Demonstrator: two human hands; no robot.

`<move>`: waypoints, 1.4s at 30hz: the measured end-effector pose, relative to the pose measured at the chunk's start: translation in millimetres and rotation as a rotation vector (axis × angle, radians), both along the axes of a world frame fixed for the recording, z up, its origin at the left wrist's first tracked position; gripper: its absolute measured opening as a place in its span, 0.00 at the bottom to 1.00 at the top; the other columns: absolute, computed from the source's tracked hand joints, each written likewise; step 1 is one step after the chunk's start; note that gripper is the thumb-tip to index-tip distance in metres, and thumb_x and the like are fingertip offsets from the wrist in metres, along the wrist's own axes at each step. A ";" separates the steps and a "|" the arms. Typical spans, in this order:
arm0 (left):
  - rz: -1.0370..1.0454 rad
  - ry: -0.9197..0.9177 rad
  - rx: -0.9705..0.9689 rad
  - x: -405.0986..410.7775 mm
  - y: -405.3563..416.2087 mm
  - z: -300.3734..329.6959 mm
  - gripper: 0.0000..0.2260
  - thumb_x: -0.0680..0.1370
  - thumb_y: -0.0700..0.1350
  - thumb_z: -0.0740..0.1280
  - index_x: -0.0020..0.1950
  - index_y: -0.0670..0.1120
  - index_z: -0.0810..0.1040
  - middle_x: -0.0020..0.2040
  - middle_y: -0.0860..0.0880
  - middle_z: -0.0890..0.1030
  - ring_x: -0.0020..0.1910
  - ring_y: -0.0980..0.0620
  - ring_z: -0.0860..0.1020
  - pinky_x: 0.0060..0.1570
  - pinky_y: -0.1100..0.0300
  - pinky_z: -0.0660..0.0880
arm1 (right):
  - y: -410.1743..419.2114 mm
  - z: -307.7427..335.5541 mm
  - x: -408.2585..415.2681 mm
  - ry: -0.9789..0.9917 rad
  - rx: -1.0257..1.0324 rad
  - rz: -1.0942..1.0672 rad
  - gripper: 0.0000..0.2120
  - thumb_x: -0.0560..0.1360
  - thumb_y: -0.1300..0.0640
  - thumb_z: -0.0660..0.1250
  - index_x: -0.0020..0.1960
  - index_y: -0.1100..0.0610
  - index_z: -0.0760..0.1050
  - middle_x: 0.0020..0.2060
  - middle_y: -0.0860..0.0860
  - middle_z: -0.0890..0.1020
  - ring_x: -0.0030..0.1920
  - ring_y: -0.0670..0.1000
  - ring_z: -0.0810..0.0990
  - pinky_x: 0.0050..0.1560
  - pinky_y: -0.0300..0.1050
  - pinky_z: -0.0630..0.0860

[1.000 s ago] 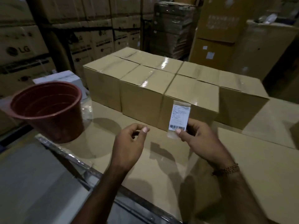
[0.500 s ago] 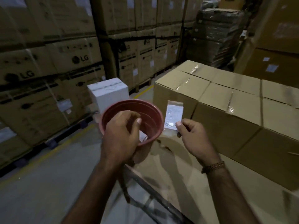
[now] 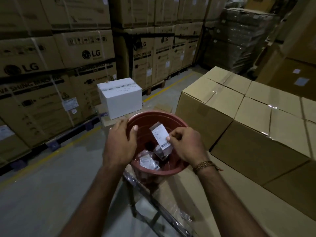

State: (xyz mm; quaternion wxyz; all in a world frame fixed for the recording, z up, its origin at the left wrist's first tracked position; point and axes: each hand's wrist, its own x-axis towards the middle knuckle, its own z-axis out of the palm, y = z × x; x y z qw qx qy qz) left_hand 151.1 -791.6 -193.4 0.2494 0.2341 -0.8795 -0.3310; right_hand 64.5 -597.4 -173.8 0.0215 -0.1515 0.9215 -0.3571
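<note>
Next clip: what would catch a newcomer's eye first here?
The reddish-brown pot at centre, its rim held by the left hand, while the right hand pinches a labelled packet over more packets lying inside. Next, the white box behind it, bright against stacked brown cartons.

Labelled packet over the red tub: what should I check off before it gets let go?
1. Grip: right hand pinches the packet by its edge: ok.
2. Position: packet hangs over the mouth of the tub, inside the rim line: ok.
3. Tub steadied: left hand holds the rim, thumb inside: ok.
4. Room: only a few other packets lie at the bottom: ok.
5. Tub's footing on the cardboard below: hidden by tub and arms: cannot tell.
</note>
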 end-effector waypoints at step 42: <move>0.035 0.214 -0.077 1.1 2.3 -1.5 0.16 0.83 0.46 0.69 0.70 0.43 0.81 0.66 0.46 0.83 0.65 0.48 0.80 0.66 0.60 0.73 | -11.6 5.4 -11.5 0.096 0.169 0.112 0.07 0.78 0.45 0.75 0.49 0.47 0.83 0.39 0.40 0.82 0.42 0.41 0.80 0.47 0.44 0.79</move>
